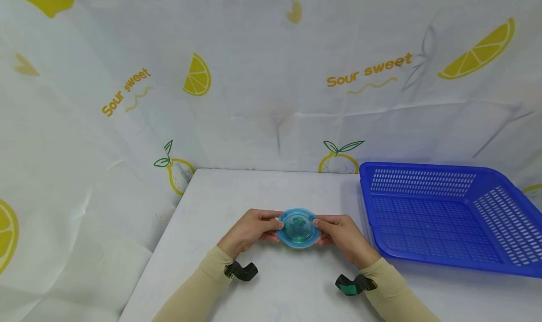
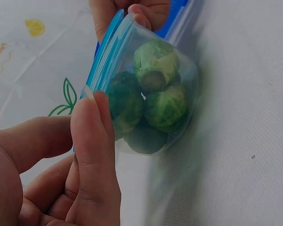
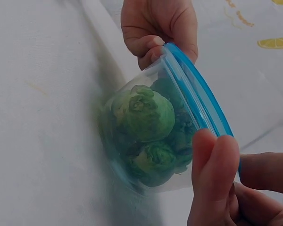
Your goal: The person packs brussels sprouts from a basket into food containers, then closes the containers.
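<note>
A round clear plastic container (image 1: 298, 228) with a blue lid (image 2: 104, 56) is between both hands near the middle of the table. Several Brussels sprouts (image 3: 144, 113) show through its clear wall. My left hand (image 1: 256, 230) pinches the rim on the left side, thumb on the lid and fingers below. On the opposite side my right hand (image 1: 340, 235) pinches the rim in the same way. In the wrist views the lid lies along the whole visible rim; whether it is fully pressed down I cannot tell.
A blue plastic basket (image 1: 436, 261) with perforated walls stands on the white table (image 1: 211, 195) to the right of the right hand. Behind and at the left hangs a white cloth (image 1: 254, 77) printed with lemons. Dark straps are on both wrists.
</note>
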`<state>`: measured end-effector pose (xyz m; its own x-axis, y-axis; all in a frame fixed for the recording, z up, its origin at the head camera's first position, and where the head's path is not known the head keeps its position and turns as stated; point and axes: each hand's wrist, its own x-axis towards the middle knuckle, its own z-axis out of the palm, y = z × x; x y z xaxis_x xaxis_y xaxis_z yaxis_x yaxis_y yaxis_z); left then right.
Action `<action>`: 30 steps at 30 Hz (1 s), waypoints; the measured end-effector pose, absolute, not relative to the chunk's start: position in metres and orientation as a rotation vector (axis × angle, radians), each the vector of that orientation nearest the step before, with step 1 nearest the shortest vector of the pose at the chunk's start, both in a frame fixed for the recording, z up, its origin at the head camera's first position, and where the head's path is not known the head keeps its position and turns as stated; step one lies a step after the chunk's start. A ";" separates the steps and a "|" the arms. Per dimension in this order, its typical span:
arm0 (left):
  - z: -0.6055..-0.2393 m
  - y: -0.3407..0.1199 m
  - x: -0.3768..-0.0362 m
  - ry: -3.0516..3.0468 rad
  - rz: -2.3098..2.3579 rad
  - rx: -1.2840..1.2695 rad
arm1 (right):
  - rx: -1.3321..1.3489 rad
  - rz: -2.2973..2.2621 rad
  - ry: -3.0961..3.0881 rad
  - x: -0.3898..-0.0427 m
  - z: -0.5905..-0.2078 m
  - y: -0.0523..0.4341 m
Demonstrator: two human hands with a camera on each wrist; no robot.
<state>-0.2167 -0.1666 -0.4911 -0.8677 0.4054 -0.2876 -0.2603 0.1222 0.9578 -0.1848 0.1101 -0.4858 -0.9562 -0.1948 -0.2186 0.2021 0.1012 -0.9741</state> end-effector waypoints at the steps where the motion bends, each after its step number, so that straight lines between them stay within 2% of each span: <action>1: -0.491 -0.166 -0.216 1.922 1.799 0.140 | 0.006 -1.929 2.095 -0.185 -0.486 0.110; 24: -0.496 -0.164 -0.219 1.945 1.776 0.184 | -0.011 -1.892 2.195 -0.180 -0.491 0.108; 30: -0.491 -0.175 -0.221 2.048 1.669 0.213 | -0.041 -1.563 2.542 -0.175 -0.473 0.106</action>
<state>-0.2209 -0.1754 -0.4909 -0.8696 0.4139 -0.2692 -0.1799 0.2420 0.9534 -0.1750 0.1059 -0.4732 -0.9873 -0.1052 -0.1191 0.0587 0.4546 -0.8887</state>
